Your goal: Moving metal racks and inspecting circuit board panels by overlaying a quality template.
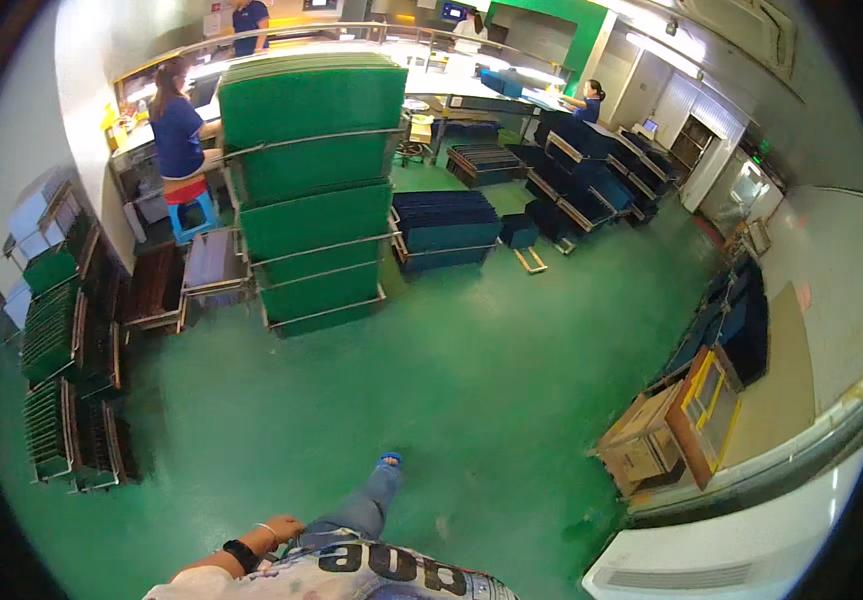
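Observation:
My left hand [282, 529] hangs beside my thigh at the lower edge, with a black watch and a pale bracelet at the wrist. Nothing can be seen held in it, but its fingers are too small and foreshortened to read. My right hand is outside the picture. Below me, one leg in blue jeans [364, 508] steps forward over the green floor [432, 400], its foot in a blue sandal [391, 459]. Ahead of me, left of centre, stands a tall stack of green panels [317, 170] in metal racks, well beyond my reach.
Racks of green panels [50, 340] line the left wall. Dark blue panels [447, 228] fill racks ahead and farther right. On the right are a cardboard box [642, 450] and a white unit [712, 555]. Several people work along the benches; one sits on a blue stool [192, 215].

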The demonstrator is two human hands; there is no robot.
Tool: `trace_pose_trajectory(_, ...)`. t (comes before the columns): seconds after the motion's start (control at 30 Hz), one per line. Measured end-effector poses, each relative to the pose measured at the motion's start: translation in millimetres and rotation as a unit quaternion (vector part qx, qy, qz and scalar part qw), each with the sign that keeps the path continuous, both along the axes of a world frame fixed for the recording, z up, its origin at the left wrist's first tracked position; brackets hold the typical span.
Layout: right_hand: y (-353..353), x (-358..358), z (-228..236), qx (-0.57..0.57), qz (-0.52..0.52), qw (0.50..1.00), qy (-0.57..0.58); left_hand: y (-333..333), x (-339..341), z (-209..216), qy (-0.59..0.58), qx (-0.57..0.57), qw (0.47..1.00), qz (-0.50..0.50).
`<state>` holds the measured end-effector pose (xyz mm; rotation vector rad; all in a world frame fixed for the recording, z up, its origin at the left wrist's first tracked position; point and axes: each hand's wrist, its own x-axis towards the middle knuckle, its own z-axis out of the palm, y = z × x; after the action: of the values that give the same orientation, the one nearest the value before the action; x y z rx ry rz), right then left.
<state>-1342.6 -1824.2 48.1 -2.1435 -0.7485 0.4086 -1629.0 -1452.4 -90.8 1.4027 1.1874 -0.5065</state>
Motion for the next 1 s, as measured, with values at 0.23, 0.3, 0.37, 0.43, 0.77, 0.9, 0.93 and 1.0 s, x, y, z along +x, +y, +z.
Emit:
trace_pose_trajectory(0.23, 44.9, 137.6, 54.8, -0.031, 0.008, 0.999, 0.019, 81.0, 235.0, 2.8, -0.061, 0.073, 0.975, -0.2)
trace_pose_trajectory(0.3, 58.6, 177.7, 57.1, -0.013, 0.006, 0.999, 0.041, 86.2, 298.7, 32.7, -0.071, 0.057, 0.959, -0.268)
trace_pose_trajectory(0.37, 78.5, 216.9, 61.8, -0.004, 0.003, 0.999, 0.043, 99.0, 355.9, 38.4, -0.1, 0.035, 0.937, -0.332)
trace_pose_trajectory(0.43, 93.0, 267.1, 67.8, 0.0, 0.005, 0.999, 0.044, 104.0, 402.9, 22.2, -0.085, 0.004, 0.917, -0.39)
trace_pose_trajectory(0.77, 179.2, 587.6, 263.0, 0.159, -0.081, 0.977, -0.114, 133.1, 639.4, 56.4, -0.129, -0.014, 0.979, -0.159)
trace_pose_trajectory(0.9, 256.3, 679.0, 310.4, 0.37, 0.313, 0.817, -0.312, 164.1, 684.7, 35.6, -0.06, -0.009, 0.995, 0.076)
trace_pose_trajectory(0.93, 266.0, 710.4, 311.4, 0.377, 0.453, 0.769, -0.246, 175.0, 698.0, 21.3, -0.053, 0.017, 0.991, 0.123)
trace_pose_trajectory(1.0, 337.6, 754.3, 309.4, 0.472, 0.424, 0.726, -0.266, 172.9, 679.1, -4.9, 0.001, 0.047, 0.962, 0.269)
